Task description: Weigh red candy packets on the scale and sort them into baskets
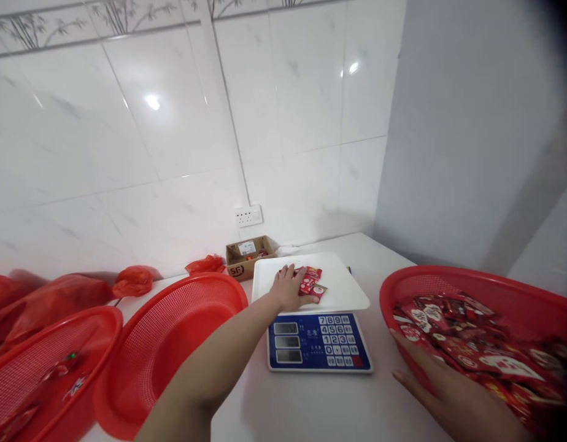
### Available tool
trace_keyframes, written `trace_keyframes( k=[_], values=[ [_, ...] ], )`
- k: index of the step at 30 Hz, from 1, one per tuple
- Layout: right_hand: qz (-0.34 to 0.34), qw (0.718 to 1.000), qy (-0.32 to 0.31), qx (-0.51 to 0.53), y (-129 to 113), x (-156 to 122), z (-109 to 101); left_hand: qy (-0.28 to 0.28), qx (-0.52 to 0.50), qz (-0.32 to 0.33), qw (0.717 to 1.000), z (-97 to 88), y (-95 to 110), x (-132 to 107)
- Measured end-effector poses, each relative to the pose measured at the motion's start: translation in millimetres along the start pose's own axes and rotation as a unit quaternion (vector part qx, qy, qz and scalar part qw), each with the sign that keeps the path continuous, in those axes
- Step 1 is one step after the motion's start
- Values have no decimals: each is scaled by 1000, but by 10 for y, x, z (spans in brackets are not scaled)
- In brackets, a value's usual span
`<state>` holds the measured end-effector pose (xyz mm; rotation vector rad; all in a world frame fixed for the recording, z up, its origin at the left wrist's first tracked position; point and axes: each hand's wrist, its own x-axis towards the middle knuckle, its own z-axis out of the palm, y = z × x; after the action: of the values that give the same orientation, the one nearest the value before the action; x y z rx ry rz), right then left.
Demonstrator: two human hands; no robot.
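Nearest the camera, the person's left forearm point(205, 362) crosses my feed on a diagonal, up and to the right, while the right hand point(431, 393) sits low at the frame's edge, blurred. From this remote seat I read the left hand point(290, 288) as flat and unclenched, fingers spread, lying on a small loose pile of red printed packets point(312, 282); I cannot tell whether it pinches any of them. That pile sits on the white tray point(343, 276) of a bench scale point(318, 342), partly under the left fingers, its long axis running roughly front to back, and the left hand is far nearer to it than the right. The right hand spreads over the near rim of a red mesh basket point(449, 276) heaped with more packets point(467, 350); I see nothing clasped, though blur hides the detail. The scale's blue keypad point(341, 341) reads 7 8 9, 4 5 6, 1 2 3 and 0, beside three dark display windows point(286, 342); its smaller print is too fine to read. Behind the tray, a cardboard box point(246, 256) shows "SF" on its side. Two more red mesh baskets point(173, 325) and red plastic bags point(132, 281) lie to the left, below a tiled wall with a double socket point(248, 216).
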<state>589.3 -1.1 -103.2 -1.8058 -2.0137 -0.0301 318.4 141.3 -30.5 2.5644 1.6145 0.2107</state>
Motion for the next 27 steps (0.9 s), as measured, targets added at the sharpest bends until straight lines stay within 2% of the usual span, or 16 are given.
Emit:
trace_keyframes(
  k=[3, 7, 13, 18, 22, 27],
  values=[
    [-7, 999, -42, -32, -30, -6, -34, -12, 36, 2, 999, 54, 34, 126],
    [-16, 998, -39, -46, -22, -17, -21, 6, 88, 22, 996, 39, 38, 155],
    [-29, 998, -28, -48, -41, -13, -44, 23, 135, 36, 990, -97, -41, 134],
    [-28, 998, -16, -45, -67, -7, -71, 55, 150, 5, 987, -281, -180, 75],
    [-21, 999, -29, -39, -63, -10, -58, 88, 143, -48, 985, -499, -337, -121],
    [-17, 998, -48, -30, -91, -22, -108, 111, 126, -137, 976, -781, -635, -662]
  ],
)
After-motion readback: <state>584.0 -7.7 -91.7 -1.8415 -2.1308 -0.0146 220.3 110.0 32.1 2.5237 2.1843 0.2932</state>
